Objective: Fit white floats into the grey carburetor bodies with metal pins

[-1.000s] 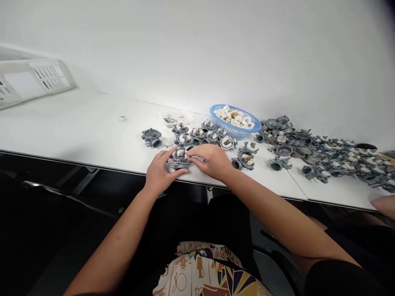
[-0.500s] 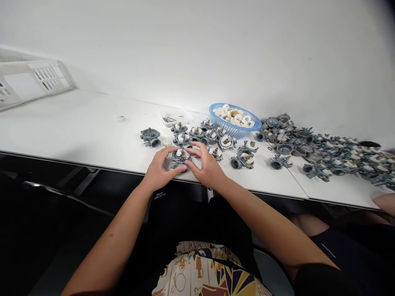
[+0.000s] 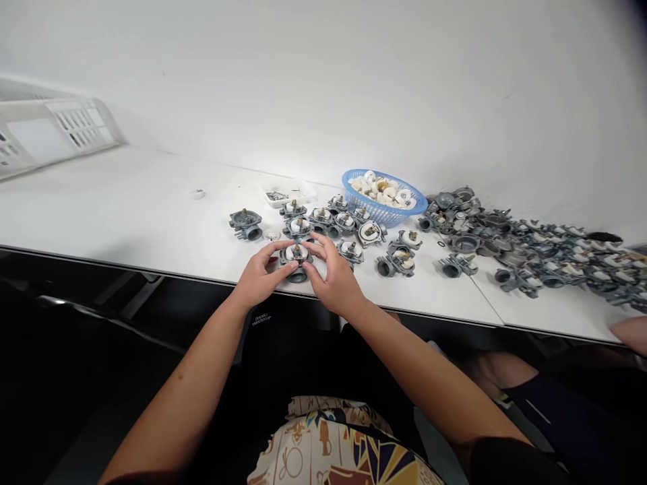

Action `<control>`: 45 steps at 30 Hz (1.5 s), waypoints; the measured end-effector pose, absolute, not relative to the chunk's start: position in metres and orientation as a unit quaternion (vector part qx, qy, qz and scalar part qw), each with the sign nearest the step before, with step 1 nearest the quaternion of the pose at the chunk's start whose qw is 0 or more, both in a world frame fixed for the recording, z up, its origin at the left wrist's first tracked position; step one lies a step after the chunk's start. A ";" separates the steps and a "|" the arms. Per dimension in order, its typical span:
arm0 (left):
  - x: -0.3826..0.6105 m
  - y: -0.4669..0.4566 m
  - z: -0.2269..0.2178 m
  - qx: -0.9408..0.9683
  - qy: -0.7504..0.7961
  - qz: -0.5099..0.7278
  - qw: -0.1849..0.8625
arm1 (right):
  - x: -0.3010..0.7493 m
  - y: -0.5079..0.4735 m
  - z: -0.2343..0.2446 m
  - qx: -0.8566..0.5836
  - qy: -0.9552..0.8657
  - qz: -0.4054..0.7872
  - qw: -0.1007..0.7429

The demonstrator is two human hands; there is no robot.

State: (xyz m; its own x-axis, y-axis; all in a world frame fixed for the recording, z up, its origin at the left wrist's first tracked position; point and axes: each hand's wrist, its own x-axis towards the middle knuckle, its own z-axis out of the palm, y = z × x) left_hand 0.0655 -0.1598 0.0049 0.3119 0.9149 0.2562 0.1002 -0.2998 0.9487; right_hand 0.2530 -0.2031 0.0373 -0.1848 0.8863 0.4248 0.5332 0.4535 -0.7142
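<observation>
Between my hands, near the table's front edge, sits a grey metal carburetor body (image 3: 297, 275) with a white float (image 3: 295, 253) and a brass piece on top. My left hand (image 3: 259, 275) grips its left side, thumb on the front and fingers behind. From the right, my right hand (image 3: 334, 276) closes round it in the same way, fingertips at the back rim. Just behind stand several similar carburetor bodies (image 3: 299, 226) with white floats. One body without a visible white float (image 3: 245, 225) stands to the left.
A blue basket (image 3: 387, 217) of white floats stands at the back, beside a small white tray (image 3: 302, 195) with small metal pins. More carburetor bodies (image 3: 561, 263) are heaped on the right. A white crate (image 3: 40, 138) is at far left. Another person's arm (image 3: 629, 331) shows at right.
The carburetor body in my hands has turned so its round opening now faces me. My thumbs have moved slightly apart.
</observation>
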 end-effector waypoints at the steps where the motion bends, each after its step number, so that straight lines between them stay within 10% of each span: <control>1: 0.066 -0.159 0.005 0.668 0.379 0.450 0.457 | 0.253 -0.203 0.037 -0.479 -0.743 0.207 0.420; 18: 0.076 -0.159 0.002 0.623 0.377 0.475 0.494 | 0.258 -0.211 0.048 -0.480 -0.768 0.234 0.353; 32: 0.066 -0.161 0.012 0.619 0.392 0.375 0.567 | 0.404 -0.155 0.183 -0.604 -0.714 0.021 0.352; 45: 0.054 -0.167 -0.009 0.624 0.419 0.356 0.555 | 0.478 0.017 0.159 -0.744 -0.658 0.082 -0.082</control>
State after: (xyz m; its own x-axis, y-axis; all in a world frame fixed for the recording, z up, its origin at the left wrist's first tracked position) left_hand 0.0540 -0.1665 -0.0095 0.3960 0.9180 -0.0203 0.1270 -0.0329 0.9914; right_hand 0.4777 0.0166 0.1591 0.1201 0.9656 -0.2305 0.9927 -0.1201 0.0142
